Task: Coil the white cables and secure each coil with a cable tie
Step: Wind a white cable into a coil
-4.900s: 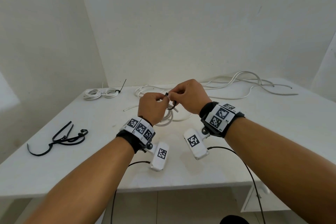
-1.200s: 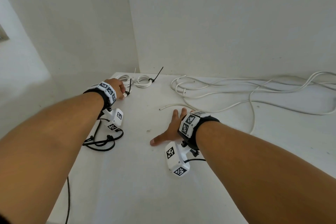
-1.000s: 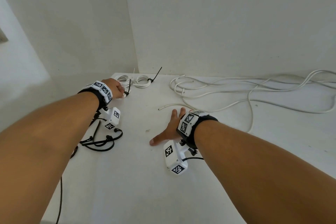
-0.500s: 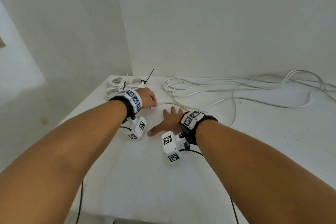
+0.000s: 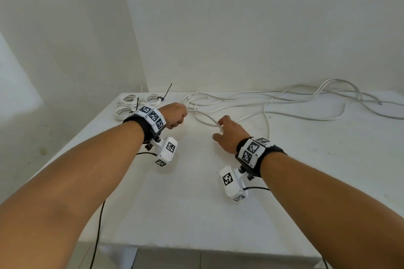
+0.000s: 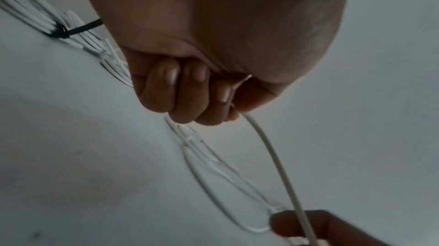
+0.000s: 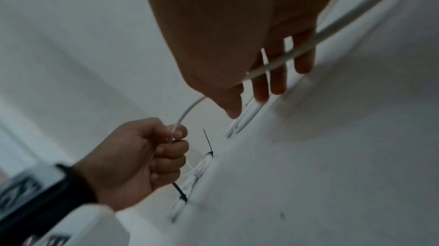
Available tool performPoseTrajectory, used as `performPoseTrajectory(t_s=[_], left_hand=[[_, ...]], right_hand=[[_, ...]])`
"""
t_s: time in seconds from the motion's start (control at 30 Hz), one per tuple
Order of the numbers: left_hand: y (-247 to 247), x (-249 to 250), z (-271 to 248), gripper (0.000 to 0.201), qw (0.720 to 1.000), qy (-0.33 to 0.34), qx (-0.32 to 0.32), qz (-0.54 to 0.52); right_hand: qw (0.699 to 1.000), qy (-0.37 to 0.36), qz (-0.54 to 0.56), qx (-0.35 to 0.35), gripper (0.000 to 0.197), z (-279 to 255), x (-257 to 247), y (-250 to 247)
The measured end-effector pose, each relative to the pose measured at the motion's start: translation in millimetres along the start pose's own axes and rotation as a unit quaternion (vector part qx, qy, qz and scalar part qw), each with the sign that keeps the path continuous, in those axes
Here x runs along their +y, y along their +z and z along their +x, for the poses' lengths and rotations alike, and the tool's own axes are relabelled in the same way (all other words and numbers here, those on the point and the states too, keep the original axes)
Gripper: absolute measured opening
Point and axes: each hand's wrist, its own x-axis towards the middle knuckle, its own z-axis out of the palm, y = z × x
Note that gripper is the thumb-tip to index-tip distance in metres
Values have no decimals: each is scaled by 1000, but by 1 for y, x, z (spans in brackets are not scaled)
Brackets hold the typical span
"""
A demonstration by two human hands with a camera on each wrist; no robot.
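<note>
White cable (image 5: 229, 106) sprawls loose over the far half of the white table (image 5: 196, 214), its loops running from beside the left hand out to the right edge. One strand lifts off the tabletop and spans between the two hands. The left hand (image 5: 175, 115) is curled into a fist around that strand's end; in the left wrist view the fingers (image 6: 171, 90) are folded tight against the palm with the cable (image 6: 273, 156) coming out beside the thumb. The right hand (image 5: 228, 135) sits nearer the table's front, its fingers (image 7: 275, 79) straight and slightly spread, the strand (image 7: 308, 43) lying across them rather than gripped. Two tied coils (image 5: 129, 106) lie in the table's far left corner, just behind the left wrist, each cinched with a black cable tie (image 5: 166, 93) whose tail sticks up. Both wrists carry a marker-patterned band and a white camera unit (image 5: 231, 183).
</note>
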Motion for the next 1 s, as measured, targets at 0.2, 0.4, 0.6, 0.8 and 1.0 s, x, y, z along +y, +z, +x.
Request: performPoseTrajectory(t_s=[0.2, 0.4, 0.6, 0.8, 1.0], left_hand=[[7, 15, -48, 37, 979, 118, -75, -151], [31, 33, -89, 32, 916, 138, -180, -330], [67, 57, -121, 32, 847, 178, -276, -417], [80, 77, -124, 31, 796, 237, -144, -539], [83, 74, -104, 33, 810, 294, 85, -501]], right_hand=[[948, -38, 317, 20, 17, -7, 16, -34], [937, -91, 321, 101, 23, -10, 25, -60], [953, -112, 269, 79, 31, -32, 26, -50], [975, -139, 164, 53, 35, -60, 22, -33], [984, -172, 36, 22, 44, -75, 8, -40]])
